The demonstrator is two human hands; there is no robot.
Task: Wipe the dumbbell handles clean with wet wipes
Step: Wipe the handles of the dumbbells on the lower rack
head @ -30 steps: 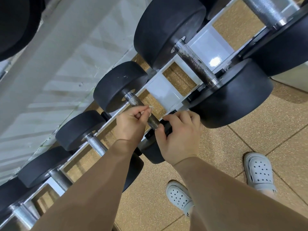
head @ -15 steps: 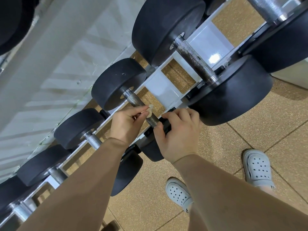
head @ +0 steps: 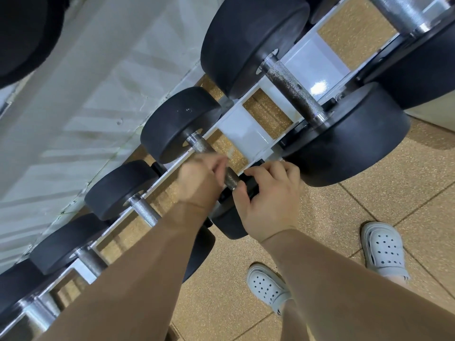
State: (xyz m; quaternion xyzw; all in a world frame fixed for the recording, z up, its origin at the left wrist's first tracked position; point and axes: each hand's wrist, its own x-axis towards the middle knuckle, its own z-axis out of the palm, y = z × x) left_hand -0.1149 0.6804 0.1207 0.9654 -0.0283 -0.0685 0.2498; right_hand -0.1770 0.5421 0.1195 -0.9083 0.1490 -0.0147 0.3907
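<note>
Black round-headed dumbbells lie in a row on a white rack [head: 246, 129]. My left hand [head: 199, 178] is blurred and curls over the knurled steel handle [head: 231, 180] of the small dumbbell in the middle. It presses a small white wet wipe [head: 228, 154] against the bar; most of the wipe is hidden by my fingers. My right hand [head: 268, 200] grips the near black head [head: 230, 226] of the same dumbbell, fingers curled over its top edge. The far head [head: 177, 124] is in plain view.
A larger dumbbell [head: 293, 92] lies to the right, smaller ones [head: 145, 212] to the left. A pale wall panel [head: 86, 94] runs behind the rack. My grey perforated clogs [head: 267, 286] stand on the tan speckled floor tiles [head: 369, 198].
My left hand has gone from pinching the wipe with straight fingers to curling over the handle, and is now blurred by motion. My right hand has kept its grip.
</note>
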